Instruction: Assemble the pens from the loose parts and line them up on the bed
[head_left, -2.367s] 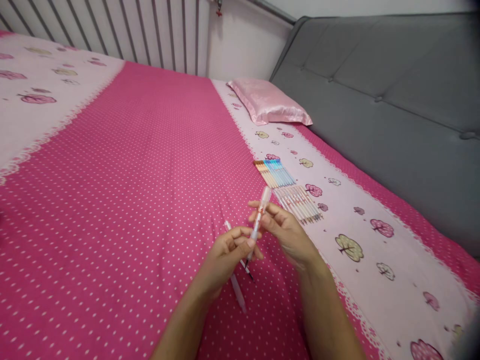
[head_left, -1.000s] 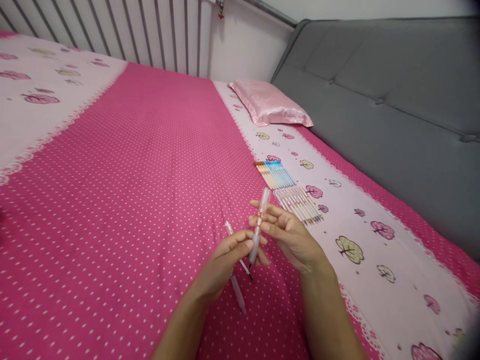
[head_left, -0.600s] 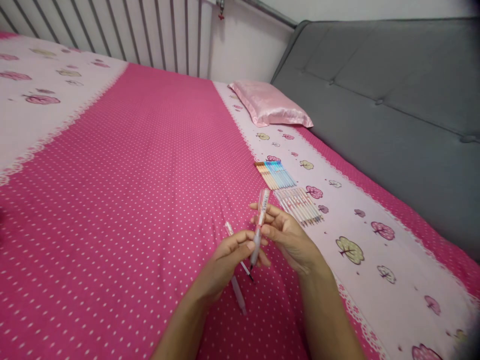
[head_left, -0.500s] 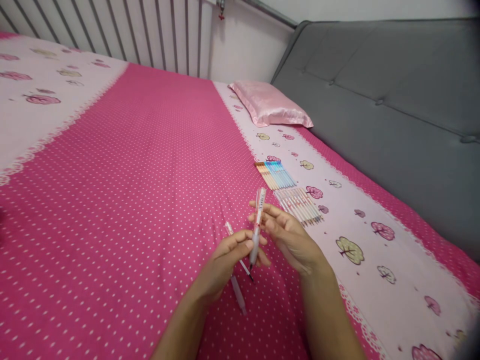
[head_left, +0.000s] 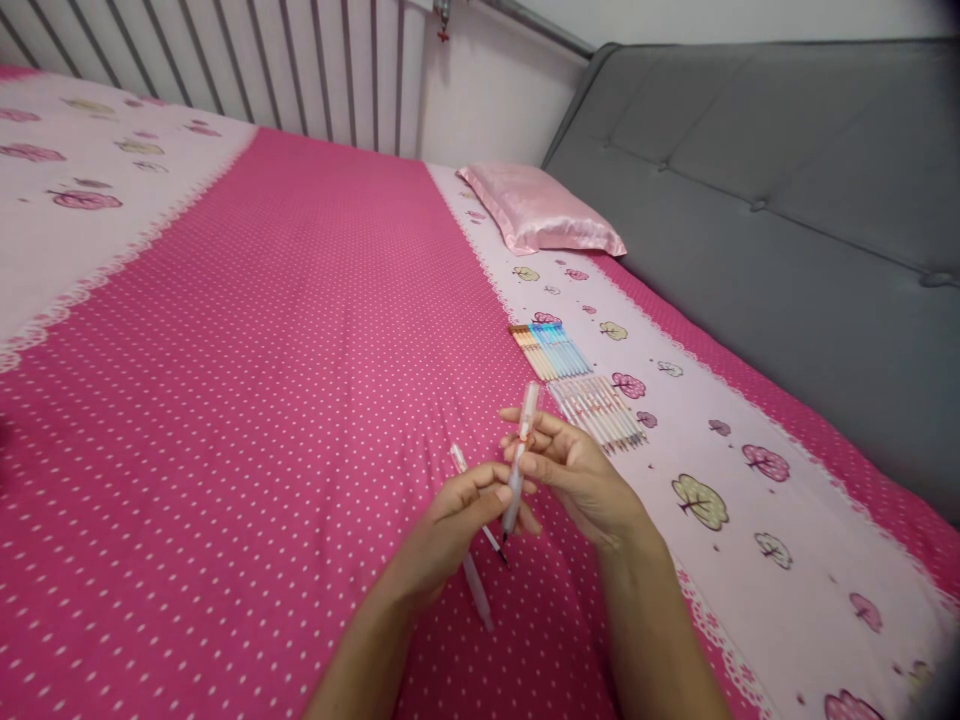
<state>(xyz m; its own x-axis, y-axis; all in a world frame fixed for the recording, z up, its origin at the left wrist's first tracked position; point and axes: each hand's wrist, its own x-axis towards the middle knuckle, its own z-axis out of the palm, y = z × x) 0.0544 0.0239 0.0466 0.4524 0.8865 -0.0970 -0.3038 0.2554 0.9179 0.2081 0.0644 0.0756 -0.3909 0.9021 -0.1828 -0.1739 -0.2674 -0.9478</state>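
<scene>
Both my hands are raised over a pink dotted bedsheet (head_left: 225, 400). My right hand (head_left: 577, 475) pinches a clear-barrelled pen (head_left: 520, 455) with an orange mark, held nearly upright with its dark tip down. My left hand (head_left: 450, 520) is closed with its fingertips against the lower part of that pen, and it also grips a thin white pen refill (head_left: 459, 462) and a pale pen barrel (head_left: 476, 590) that sticks out below the fist.
Two rows of pens lie on the sheet's pale flowered strip: a blue and orange group (head_left: 549, 350) and a clear group (head_left: 598, 410). A pink satin pillow (head_left: 540, 210) lies further back. A grey padded headboard (head_left: 787, 220) runs along the right.
The upright pen has tilted slightly back and forth between my fingers. Both hands have stayed in nearly the same place.
</scene>
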